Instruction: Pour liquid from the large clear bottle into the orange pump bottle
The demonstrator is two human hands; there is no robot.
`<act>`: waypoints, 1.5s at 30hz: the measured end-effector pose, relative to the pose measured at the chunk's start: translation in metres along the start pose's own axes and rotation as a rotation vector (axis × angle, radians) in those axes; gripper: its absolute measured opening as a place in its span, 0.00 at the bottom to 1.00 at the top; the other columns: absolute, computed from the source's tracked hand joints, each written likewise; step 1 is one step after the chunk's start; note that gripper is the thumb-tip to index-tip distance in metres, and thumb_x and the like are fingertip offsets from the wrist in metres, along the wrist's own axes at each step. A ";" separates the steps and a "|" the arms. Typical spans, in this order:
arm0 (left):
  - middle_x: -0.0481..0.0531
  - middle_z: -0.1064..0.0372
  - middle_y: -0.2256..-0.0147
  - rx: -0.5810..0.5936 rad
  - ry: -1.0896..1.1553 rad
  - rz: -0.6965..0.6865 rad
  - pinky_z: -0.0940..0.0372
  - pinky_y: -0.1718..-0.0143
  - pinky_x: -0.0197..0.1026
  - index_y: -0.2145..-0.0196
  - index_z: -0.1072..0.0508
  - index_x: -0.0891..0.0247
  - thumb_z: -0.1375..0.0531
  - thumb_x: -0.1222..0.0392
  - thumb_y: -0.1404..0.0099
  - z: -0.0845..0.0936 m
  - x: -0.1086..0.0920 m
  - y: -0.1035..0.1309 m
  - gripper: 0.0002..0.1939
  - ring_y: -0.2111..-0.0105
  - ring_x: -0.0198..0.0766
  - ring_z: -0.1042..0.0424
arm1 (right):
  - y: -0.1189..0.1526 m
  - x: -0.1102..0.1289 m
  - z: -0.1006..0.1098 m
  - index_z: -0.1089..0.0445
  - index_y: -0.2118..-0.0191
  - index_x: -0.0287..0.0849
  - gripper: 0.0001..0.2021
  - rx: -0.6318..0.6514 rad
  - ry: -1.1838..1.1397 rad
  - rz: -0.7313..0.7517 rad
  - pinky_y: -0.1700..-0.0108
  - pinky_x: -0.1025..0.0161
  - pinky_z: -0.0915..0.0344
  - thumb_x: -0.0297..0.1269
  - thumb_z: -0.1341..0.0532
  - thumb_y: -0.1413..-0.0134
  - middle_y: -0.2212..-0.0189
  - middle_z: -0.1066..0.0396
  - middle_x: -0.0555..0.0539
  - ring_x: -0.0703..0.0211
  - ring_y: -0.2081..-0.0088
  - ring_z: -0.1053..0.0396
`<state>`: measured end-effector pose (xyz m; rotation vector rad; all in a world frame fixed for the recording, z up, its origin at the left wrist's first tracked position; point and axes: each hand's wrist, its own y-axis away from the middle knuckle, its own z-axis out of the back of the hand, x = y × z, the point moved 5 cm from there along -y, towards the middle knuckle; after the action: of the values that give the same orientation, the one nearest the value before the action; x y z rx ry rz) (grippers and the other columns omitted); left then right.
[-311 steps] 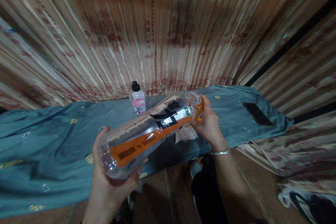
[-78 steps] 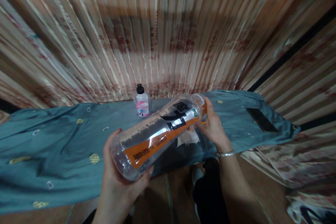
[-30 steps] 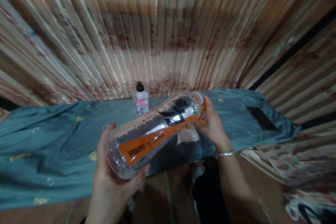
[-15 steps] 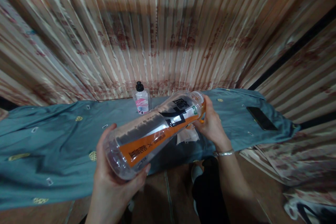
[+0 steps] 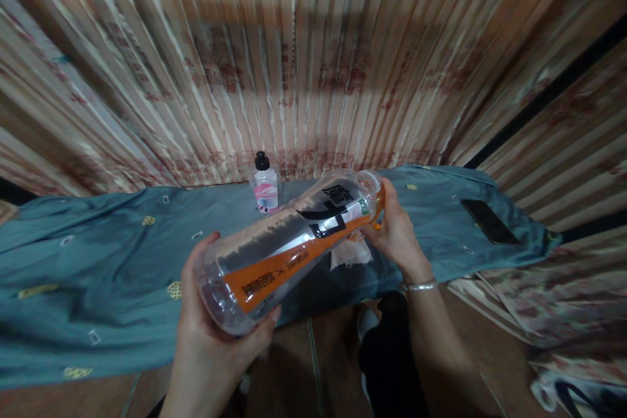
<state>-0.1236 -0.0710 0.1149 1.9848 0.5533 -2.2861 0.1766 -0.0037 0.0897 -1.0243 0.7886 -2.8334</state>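
Observation:
A large clear plastic bottle [image 5: 294,248] with an orange and silver label lies slanted across the middle of the view, its neck up to the right. My left hand [image 5: 215,326] is wrapped round its base at the lower left. At the neck, my right hand [image 5: 394,228] holds on, with a bracelet on the wrist; something orange shows by its fingers, partly hidden. Below the neck a white cloth or tissue [image 5: 351,253] rests on the green-blue cloth. Behind the big bottle stands a small clear bottle [image 5: 266,189] with a black cap and pink label.
The green-blue patterned cloth [image 5: 112,241] covers a long surface. A dark phone-like slab [image 5: 488,221] lies on its right part. Pleated floral curtains [image 5: 304,65] hang behind and at the right, beside dark poles. Legs and shoes show below.

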 end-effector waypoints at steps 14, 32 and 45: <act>0.51 0.29 0.51 0.007 0.022 0.003 0.24 0.53 0.44 0.38 0.36 0.56 0.25 0.59 0.59 -0.003 0.002 0.000 0.50 0.56 0.44 0.23 | 0.000 -0.001 0.000 0.54 0.30 0.42 0.44 0.002 0.000 -0.019 0.39 0.37 0.35 0.43 0.34 0.48 0.36 0.37 0.31 0.34 0.38 0.34; 0.50 0.29 0.53 0.150 -0.170 -0.418 0.22 0.64 0.38 0.35 0.39 0.54 0.25 0.60 0.56 0.005 0.008 -0.012 0.51 0.61 0.41 0.22 | -0.001 -0.001 0.000 0.54 0.30 0.40 0.44 0.002 0.025 -0.009 0.39 0.38 0.35 0.44 0.34 0.48 0.37 0.36 0.30 0.35 0.37 0.34; 0.49 0.28 0.54 0.164 -0.156 -0.423 0.23 0.64 0.34 0.33 0.42 0.52 0.26 0.59 0.52 0.001 0.007 -0.007 0.51 0.62 0.38 0.21 | 0.000 -0.001 0.000 0.55 0.30 0.42 0.44 -0.013 0.025 0.000 0.40 0.38 0.34 0.45 0.34 0.47 0.37 0.35 0.32 0.35 0.39 0.32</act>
<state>-0.1277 -0.0634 0.1101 1.8764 0.8683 -2.7855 0.1771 -0.0037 0.0891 -0.9923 0.8100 -2.8509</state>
